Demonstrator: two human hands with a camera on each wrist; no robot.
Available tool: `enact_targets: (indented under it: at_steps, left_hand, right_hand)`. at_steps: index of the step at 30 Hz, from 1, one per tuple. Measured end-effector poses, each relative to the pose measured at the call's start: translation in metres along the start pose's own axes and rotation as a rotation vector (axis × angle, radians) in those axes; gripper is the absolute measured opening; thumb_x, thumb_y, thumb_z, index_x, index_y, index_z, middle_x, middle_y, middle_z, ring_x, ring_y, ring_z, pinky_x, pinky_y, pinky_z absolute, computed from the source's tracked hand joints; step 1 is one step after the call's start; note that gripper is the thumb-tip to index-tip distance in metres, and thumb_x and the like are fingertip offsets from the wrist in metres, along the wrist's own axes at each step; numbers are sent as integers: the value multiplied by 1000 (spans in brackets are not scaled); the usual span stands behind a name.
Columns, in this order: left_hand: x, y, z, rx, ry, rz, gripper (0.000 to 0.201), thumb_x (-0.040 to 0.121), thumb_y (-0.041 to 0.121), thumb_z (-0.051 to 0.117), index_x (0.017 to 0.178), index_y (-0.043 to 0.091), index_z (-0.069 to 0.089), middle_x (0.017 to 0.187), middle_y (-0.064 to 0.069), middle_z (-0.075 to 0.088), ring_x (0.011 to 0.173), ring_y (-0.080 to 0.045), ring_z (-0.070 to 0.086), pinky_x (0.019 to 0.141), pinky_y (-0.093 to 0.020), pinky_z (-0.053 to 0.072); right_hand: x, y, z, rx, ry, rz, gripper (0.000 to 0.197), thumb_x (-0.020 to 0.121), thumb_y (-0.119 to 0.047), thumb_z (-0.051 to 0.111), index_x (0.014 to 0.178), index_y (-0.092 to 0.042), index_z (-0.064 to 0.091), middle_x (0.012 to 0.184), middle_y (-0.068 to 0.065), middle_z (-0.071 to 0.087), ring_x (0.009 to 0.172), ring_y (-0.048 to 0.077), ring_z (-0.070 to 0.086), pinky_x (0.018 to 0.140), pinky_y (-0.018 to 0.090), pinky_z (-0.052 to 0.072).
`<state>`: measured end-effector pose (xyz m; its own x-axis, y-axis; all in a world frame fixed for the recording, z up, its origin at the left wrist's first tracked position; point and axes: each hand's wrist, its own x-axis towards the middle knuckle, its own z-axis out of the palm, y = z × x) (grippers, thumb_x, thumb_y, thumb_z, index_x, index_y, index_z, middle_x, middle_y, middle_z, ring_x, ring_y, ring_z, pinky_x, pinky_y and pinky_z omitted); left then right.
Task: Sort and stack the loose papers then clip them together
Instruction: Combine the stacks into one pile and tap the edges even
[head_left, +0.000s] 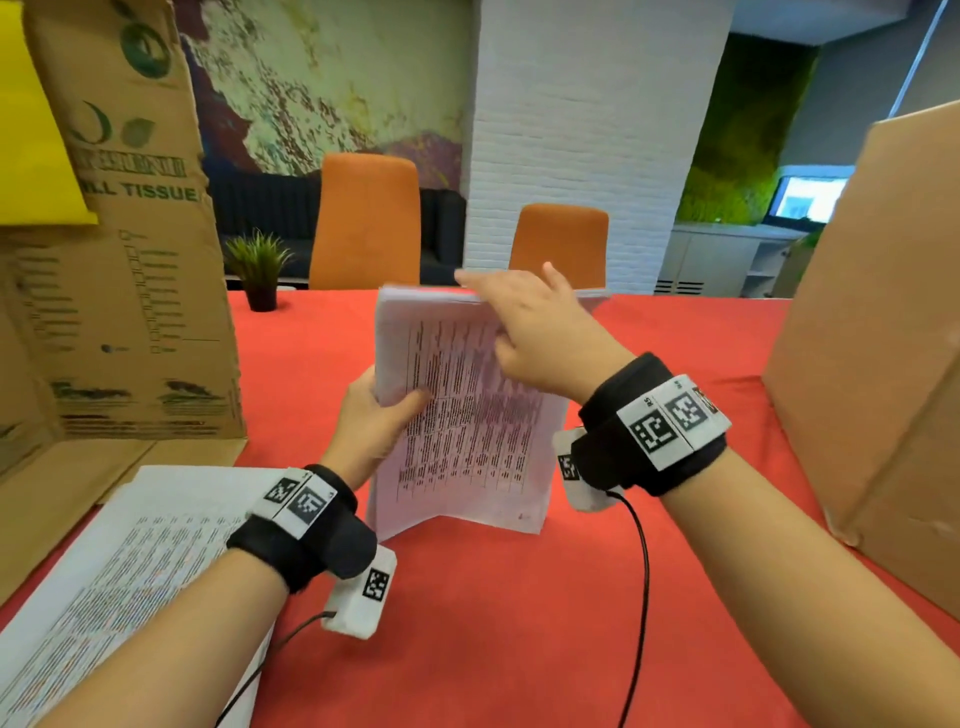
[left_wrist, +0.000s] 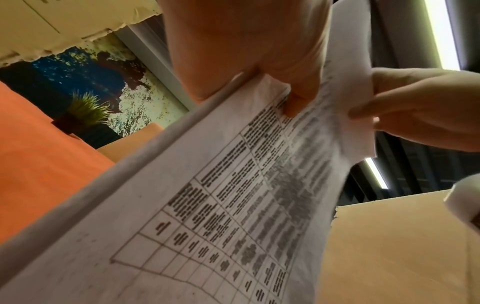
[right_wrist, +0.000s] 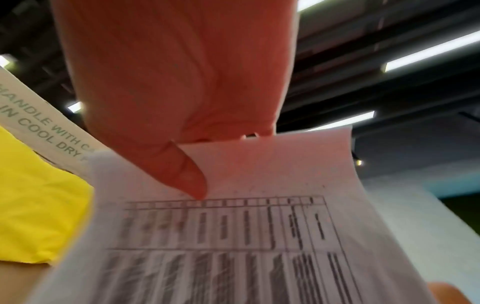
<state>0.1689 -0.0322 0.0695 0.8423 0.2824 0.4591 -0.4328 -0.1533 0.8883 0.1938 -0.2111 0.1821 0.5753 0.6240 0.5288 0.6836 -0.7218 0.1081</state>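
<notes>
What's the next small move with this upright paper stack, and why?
Probably tap the paper stack on the red tablecloth to square it: the left hand grips its side, the right hand holds its top, and its bottom edge looks uneven.

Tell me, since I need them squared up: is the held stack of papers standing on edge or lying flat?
Standing on edge: the stack of papers rests its bottom edge on the red table, both hands holding it.

Tall cardboard box (head_left: 130, 218) at left: green print "TISSUE", letters before it partly cut off; brand line above too blurred to read. Cardboard flap (right_wrist: 44, 121) in right wrist view: "HANDLE WITH CA…" and "IN COOL DRY", both cut at edge. Held papers (head_left: 467, 395): printed table, text illegible. Wristband tags (head_left: 670, 421): square black-and-white codes, small letters unreadable.
</notes>
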Motion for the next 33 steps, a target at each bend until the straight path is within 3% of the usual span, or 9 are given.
enact_targets:
  at_steps: [2,6,9,12,15,18,26,30,33]
  left_hand:
    - [0,-2,-1,9,47,-9,17,72,14,62,84,26,60,83,4,64,73,-8,59,69,-26,48]
    - [-2,-5,-5,-3,229,17,30,87,0,58,88,31,55,87,13,62,68,15,59,70,-10,47]
    - [-7,-8,-3,24,325,13,21,94,7,48,83,26,48,79,13,50,62,14,49,64,-12,39]
    - [-25,-21,7,71,299,-112,20,90,32,45,97,13,46,77,9,47,66,0,44,69,-25,37]
    - [-34,-22,6,146,340,-148,23,86,29,44,97,10,48,76,5,51,68,-14,46,69,-28,35]
    - [-25,6,-19,276,331,-120,10,89,13,49,99,13,53,75,8,55,64,-11,49,57,-23,34]
    - [-64,13,-179,561,178,-533,25,91,7,46,111,6,62,108,-14,68,90,-31,66,76,-38,55]
    - [-97,-1,-229,702,186,-646,21,93,3,43,108,9,55,90,-8,64,71,-20,60,56,-25,43]
    - [-113,-26,-256,898,112,-805,20,91,11,50,111,11,50,114,-16,58,88,-28,55,67,-32,43]
  right_hand:
    - [-6,4,9,36,67,65,76,82,-11,51,152,-20,25,153,5,34,143,22,28,118,55,13]
    - [-24,44,39,296,424,471,91,81,-37,68,154,-12,19,157,11,27,146,25,23,120,41,17]
    - [-53,51,83,983,54,643,87,68,-46,82,141,-15,46,141,8,54,129,20,52,111,45,38]
    - [-85,24,124,1297,-197,656,46,79,-14,78,122,-14,63,123,6,68,114,25,64,102,50,47]
    - [-88,4,133,1355,-59,694,29,86,-4,68,113,-13,66,117,12,70,109,30,66,98,54,49]
    - [-65,-16,107,1383,-8,641,23,96,-10,56,118,-12,60,121,15,67,109,32,65,96,54,50]
    - [-38,-128,114,1468,-558,518,21,94,-5,56,105,-21,64,106,1,71,86,16,70,78,35,59]
    - [-42,-187,159,1451,-729,531,35,90,-3,62,125,-6,59,118,10,67,94,23,70,81,44,57]
    - [-54,-209,180,1342,-847,497,39,87,2,65,124,2,56,114,19,67,65,15,68,44,27,54]
